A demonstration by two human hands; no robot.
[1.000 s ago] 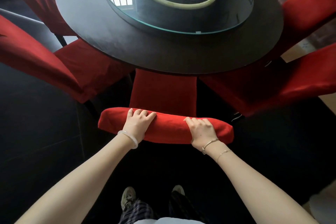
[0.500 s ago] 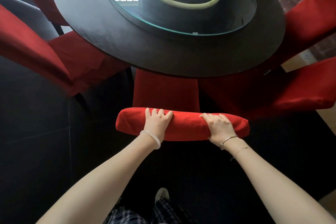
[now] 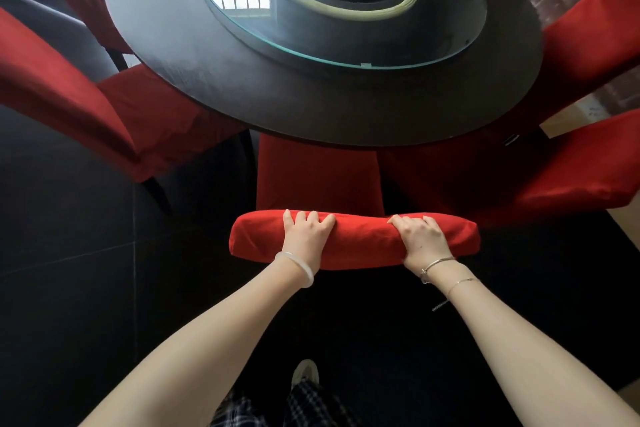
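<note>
- Change: across the last second the chair [image 3: 363, 243] slides rightward in the view, and the tabletop [image 3: 242, 97] rim shifts with it. Most of that looks like the person stepping and turning, not the chair travelling far.
- One shoe [image 3: 304, 374] shows on the floor [image 3: 69, 253] now; two showed a second ago. This reads as a step forward behind the chair.
- Left hand [image 3: 306, 239]: fingers curled over the top of the chair back, palm on the near face, same grip as before.
- Right hand [image 3: 420, 241]: also wrapped over the top edge, further right along it, hold unchanged.
- Chair position: back rail level across the frame, seat [image 3: 318, 177] pointing at the table, its far end hidden under the tabletop rim.
- Judgement: the chair is being pushed in and squared up. It looks nearly tucked, with little travel left before the back nears the rim.
- Neighbour chair [image 3: 104, 121] on the left stands angled, close to the seat but apart from it.
- Glass turntable [image 3: 450, 45] sits on the tabletop, untouched.
</note>
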